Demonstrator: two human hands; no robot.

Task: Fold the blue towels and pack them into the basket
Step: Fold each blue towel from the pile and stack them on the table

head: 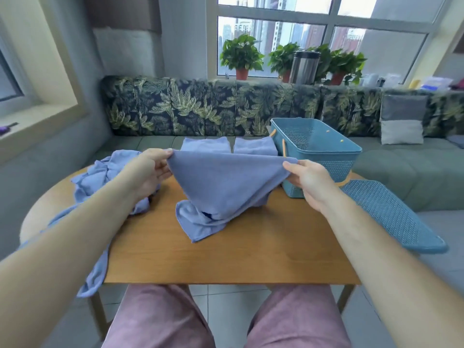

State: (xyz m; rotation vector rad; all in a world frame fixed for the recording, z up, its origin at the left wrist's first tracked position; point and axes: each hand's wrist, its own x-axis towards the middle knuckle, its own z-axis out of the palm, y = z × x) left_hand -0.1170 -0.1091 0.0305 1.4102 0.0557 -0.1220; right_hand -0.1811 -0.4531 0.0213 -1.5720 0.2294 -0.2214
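Left hand (148,169) and right hand (308,182) each pinch a top corner of a towel (226,187), stretched just left of the basket (316,151), bottom end bunched on the table (251,252). Two folded towels (206,144) sit left of the basket too, messy pile (100,177) further left.

I find no readable text, label, brand or number from here, not on the blue basket (334,163), its lid (391,214), the blue towel (226,187) or the steel canister (304,67) on the sill
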